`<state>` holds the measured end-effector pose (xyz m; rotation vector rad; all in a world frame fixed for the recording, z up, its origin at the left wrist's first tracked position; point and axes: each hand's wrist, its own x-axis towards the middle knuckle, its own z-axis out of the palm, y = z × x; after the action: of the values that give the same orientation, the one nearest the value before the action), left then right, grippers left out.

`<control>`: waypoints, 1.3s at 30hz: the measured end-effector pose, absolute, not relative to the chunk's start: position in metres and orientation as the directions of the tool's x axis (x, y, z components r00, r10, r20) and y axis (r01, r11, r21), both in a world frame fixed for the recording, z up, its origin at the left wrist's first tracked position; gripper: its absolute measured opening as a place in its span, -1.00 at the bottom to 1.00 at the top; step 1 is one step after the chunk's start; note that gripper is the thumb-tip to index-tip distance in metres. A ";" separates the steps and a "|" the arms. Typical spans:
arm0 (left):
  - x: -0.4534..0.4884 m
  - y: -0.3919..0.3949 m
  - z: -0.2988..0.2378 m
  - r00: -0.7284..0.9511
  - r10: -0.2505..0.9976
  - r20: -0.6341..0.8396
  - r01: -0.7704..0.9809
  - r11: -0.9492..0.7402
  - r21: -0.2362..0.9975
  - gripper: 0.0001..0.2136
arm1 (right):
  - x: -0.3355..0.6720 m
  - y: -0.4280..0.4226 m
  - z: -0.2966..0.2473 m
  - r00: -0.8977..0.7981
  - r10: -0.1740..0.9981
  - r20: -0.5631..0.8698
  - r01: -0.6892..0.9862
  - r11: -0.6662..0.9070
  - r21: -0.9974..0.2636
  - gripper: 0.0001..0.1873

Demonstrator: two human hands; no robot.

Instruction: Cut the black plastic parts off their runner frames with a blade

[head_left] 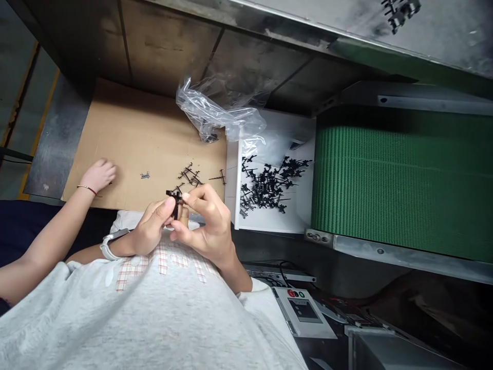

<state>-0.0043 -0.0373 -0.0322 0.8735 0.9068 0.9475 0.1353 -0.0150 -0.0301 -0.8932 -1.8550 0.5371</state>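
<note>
My left hand (152, 223), with a white watch on its wrist, and my right hand (206, 221) meet in front of my grey shirt. Both pinch one small black plastic part (174, 198) between thumbs and fingertips. Just beyond them, a few loose black parts (190, 174) lie on a brown cardboard sheet (134, 128). To the right, a white tray (304, 205) holds a pile of black parts (267, 185).
Another person's hand (98, 174), wearing a thin bracelet, rests on the cardboard at the left. A crumpled clear plastic bag (219, 110) lies behind the tray. A green conveyor belt (400, 185) runs on the right. A control box with red and green buttons (304, 311) sits below.
</note>
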 end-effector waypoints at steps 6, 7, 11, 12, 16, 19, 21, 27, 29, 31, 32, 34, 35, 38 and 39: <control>-0.003 -0.036 -0.029 0.346 0.915 -0.209 -0.351 0.332 0.875 -0.47 | 0.135 -0.016 -0.031 -0.252 0.776 0.578 0.315 0.631 -0.710 -0.69; -0.003 -0.036 -0.028 0.351 0.915 -0.200 -0.365 0.331 0.870 -0.47 | 0.134 -0.017 -0.031 -0.248 0.777 0.579 0.308 0.630 -0.713 -0.69; -0.004 -0.036 -0.028 0.363 0.914 -0.183 -0.381 0.325 0.866 -0.46 | 0.134 -0.018 -0.030 -0.248 0.773 0.583 0.318 0.634 -0.705 -0.68; -0.004 -0.036 -0.028 0.365 0.913 -0.181 -0.375 0.323 0.869 -0.47 | 0.134 -0.018 -0.030 -0.251 0.772 0.584 0.325 0.635 -0.701 -0.69; -0.005 -0.036 -0.027 0.373 0.910 -0.180 -0.348 0.317 0.882 -0.49 | 0.135 -0.018 -0.029 -0.256 0.767 0.588 0.344 0.641 -0.686 -0.71; -0.005 -0.035 -0.025 0.375 0.910 -0.179 -0.338 0.314 0.887 -0.48 | 0.135 -0.018 -0.028 -0.256 0.763 0.594 0.360 0.645 -0.674 -0.72; -0.005 -0.035 -0.024 0.380 0.907 -0.181 -0.332 0.317 0.889 -0.49 | 0.135 -0.018 -0.027 -0.262 0.762 0.592 0.373 0.646 -0.667 -0.74; -0.006 -0.033 -0.022 0.408 0.890 -0.201 -0.309 0.342 0.887 -0.52 | 0.134 -0.019 -0.030 -0.267 0.758 0.595 0.384 0.651 -0.655 -0.77; -0.006 -0.032 -0.021 0.424 0.885 -0.192 -0.310 0.341 0.888 -0.50 | 0.133 -0.019 -0.032 -0.242 0.754 0.611 0.358 0.655 -0.665 -0.73; -0.006 -0.032 -0.019 0.434 0.883 -0.180 -0.315 0.336 0.888 -0.48 | 0.132 -0.019 -0.034 -0.214 0.750 0.626 0.339 0.658 -0.672 -0.68; -0.006 -0.032 -0.018 0.436 0.883 -0.175 -0.318 0.333 0.888 -0.47 | 0.131 -0.019 -0.035 -0.209 0.749 0.629 0.336 0.659 -0.673 -0.66; -0.006 -0.031 -0.017 0.433 0.885 -0.173 -0.320 0.330 0.888 -0.45 | 0.132 -0.020 -0.035 -0.215 0.749 0.626 0.340 0.659 -0.672 -0.64; -0.006 -0.032 -0.018 0.429 0.886 -0.174 -0.323 0.330 0.887 -0.44 | 0.132 -0.020 -0.035 -0.223 0.752 0.620 0.346 0.655 -0.671 -0.64; -0.006 -0.032 -0.019 0.424 0.889 -0.174 -0.329 0.330 0.885 -0.43 | 0.133 -0.021 -0.033 -0.239 0.765 0.598 0.375 0.640 -0.670 -0.65; -0.006 -0.032 -0.020 0.422 0.890 -0.173 -0.331 0.329 0.884 -0.43 | 0.134 -0.022 -0.032 -0.241 0.768 0.593 0.384 0.636 -0.669 -0.65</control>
<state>-0.0064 -0.0322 -0.0197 0.8906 0.7548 0.9062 0.1337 -0.0217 -0.0321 -0.9187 -1.8553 0.4812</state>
